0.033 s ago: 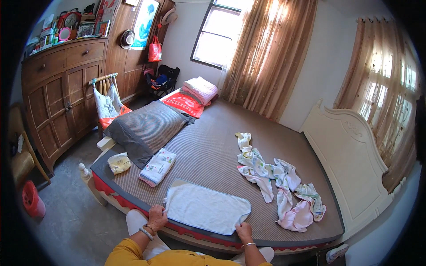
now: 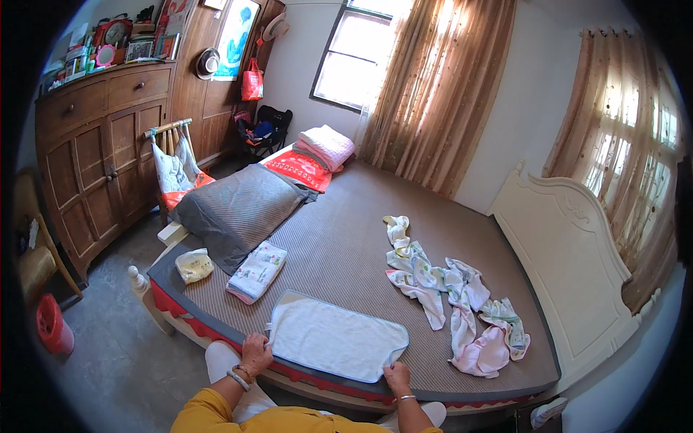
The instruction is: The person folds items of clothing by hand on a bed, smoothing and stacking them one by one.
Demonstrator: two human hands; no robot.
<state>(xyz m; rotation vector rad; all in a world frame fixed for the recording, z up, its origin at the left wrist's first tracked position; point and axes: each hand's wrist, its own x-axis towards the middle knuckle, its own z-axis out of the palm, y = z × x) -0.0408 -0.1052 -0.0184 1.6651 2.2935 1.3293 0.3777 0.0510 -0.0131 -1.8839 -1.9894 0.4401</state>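
A white towel with thin blue edging (image 2: 338,333) lies spread flat on the bed's near edge. At its near left corner my left hand (image 2: 255,354) is closed, pinching the edge. My right hand (image 2: 397,379) grips the near right corner, where the cloth puckers slightly. Left of the towel is a neatly folded stack of white printed cloths (image 2: 258,272). Beside that stack sits a small folded yellow cloth (image 2: 194,266). Over to the right, several rumpled baby clothes or cloths (image 2: 426,270) are strewn in a loose heap, with a pink piece (image 2: 485,352) nearest me.
A striped mat covers the bed (image 2: 339,224). Grey bedding (image 2: 242,206) and a folded pink quilt (image 2: 326,144) lie toward the far left. The cream headboard (image 2: 570,238) rises at the right. On the floor at left stand a wooden cabinet (image 2: 90,155) and a red bin (image 2: 55,325).
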